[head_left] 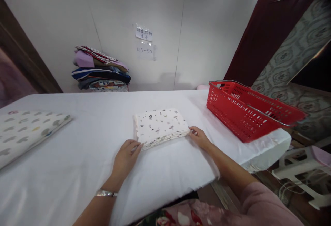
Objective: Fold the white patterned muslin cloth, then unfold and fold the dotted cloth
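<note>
A folded white cloth point(161, 124) with small printed palm trees and animals lies flat in front of me, its layers showing along the near edge. At its near left corner, my left hand point(127, 154) pinches the layers between thumb and fingers. My right hand point(198, 136) grips the near right corner in the same way, fingertips closed on the edge. Both hands rest low over the white-covered table point(90, 170).
A red plastic basket point(232, 110) with metal handles stands at the table's right end. Another printed cloth point(28, 133) lies at the left. Several folded textiles point(102, 70) are stacked by the back wall, near paper signs point(144, 51). A white stool point(305, 174) stands right.
</note>
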Tool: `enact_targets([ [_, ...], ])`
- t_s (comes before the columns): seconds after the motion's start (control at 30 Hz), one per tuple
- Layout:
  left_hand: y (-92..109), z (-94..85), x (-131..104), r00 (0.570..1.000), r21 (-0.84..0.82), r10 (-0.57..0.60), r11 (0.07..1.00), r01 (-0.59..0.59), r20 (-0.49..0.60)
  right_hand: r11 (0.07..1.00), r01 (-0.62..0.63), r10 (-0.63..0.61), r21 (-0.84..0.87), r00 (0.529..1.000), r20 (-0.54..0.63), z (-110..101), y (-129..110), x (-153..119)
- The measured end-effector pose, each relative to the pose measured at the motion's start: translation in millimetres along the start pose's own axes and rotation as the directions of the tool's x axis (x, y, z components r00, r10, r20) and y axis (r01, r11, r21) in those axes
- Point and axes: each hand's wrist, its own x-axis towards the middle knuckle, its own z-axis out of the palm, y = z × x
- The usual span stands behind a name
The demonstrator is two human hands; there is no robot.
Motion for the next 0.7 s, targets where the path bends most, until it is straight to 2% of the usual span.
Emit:
enact_targets([
  [0.23, 0.8, -1.0, -0.7, 1.000, -0.003, 0.000, 1.000, 0.000, -0.002, 1.000, 0.001, -0.002, -0.015, 0.998, -0.066, 3.7, -2.5, 5.5],
  [0.4, 2.1, -1.4, -1.0, 1.000, 0.004, -0.003, 1.000, 0.003, -0.001, 0.996, 0.031, -0.039, -0.089, 0.995, -0.093, 4.4, -6.8, 5.5],
  [0.7, 3.0, -1.8, -1.3, 1.000, 0.025, 0.002, 1.000, -0.003, 0.004, 0.984, -0.019, 0.008, -0.177, 0.998, -0.061, 3.1, -0.4, 4.2],
])
